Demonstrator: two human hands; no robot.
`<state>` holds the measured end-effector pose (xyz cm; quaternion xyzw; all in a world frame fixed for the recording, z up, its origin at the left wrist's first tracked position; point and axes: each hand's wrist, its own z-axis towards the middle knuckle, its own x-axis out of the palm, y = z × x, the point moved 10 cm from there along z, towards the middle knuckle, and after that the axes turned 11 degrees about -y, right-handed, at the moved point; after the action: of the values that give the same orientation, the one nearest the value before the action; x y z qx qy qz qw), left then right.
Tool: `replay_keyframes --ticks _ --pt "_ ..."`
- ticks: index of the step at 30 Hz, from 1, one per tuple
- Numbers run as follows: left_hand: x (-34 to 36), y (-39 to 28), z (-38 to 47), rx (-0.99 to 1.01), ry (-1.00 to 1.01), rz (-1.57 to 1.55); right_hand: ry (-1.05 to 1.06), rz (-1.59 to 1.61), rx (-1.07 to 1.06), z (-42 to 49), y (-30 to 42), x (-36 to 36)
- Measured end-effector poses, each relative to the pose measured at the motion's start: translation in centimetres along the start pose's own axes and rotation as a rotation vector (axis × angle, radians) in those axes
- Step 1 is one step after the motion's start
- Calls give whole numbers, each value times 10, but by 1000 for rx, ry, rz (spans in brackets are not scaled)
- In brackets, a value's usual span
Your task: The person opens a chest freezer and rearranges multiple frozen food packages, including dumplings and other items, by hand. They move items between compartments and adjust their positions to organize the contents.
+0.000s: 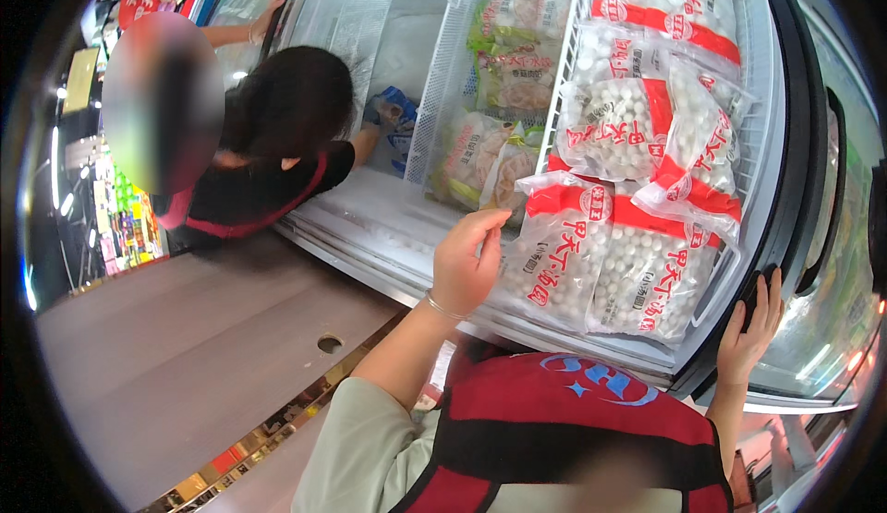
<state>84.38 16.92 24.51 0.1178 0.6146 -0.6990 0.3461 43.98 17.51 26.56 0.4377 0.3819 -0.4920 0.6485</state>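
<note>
Before me is an open chest freezer with a white wire basket full of clear-and-red bags of small white rice balls. My left hand, a thin bracelet at its wrist, is raised over the freezer's near side, beside the bags; its fingers are bent together and I see nothing held in them. My right hand rests with spread fingers on the black frame at the freezer's right. Left of the white basket, green-and-clear bags of frozen food lie lower down, near a perforated divider.
At the left a co-worker in a dark top with red straps leans in, one arm reaching down by blue packages. A glass lid with a black handle is at the right. A grey-brown panel with a round hole lies at lower left.
</note>
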Motion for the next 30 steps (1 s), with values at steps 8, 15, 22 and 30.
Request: replay_keyframes --ticks 8,15,22,30 --pt "21 1 19 37 54 42 -8 -55 -7 -5 -7 8" --pt "28 -2 31 58 30 99 39 -57 1 -7 -13 11" --pt "32 -10 36 106 66 171 73 -54 20 -7 -17 13" --pt "33 -4 34 95 55 170 95 -47 27 -8 -18 13"
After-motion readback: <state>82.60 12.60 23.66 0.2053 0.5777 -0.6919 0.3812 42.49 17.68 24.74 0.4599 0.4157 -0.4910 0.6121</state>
